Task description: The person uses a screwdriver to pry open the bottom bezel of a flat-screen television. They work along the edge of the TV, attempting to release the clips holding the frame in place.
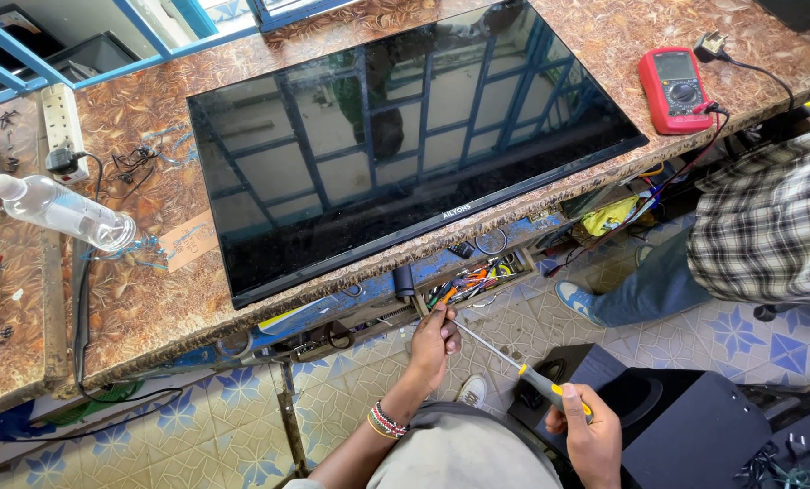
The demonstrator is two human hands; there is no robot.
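Yellow-handled screwdriver (514,362) in my grip, under the workbench (151,299) edge.
My right hand (589,433) grips its handle; my left hand (434,344) pinches the shaft beside 1 tool-filled drawer (473,276), below the television (405,136).

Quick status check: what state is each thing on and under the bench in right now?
Flat screen: face up, dark.
Tool drawer: open, full.
Screwdriver: held in right hand, tip by left hand.
Left hand: at the drawer's front edge.
Red multimeter: lying flat, leads attached.
Plastic bottle: on its side, capped.
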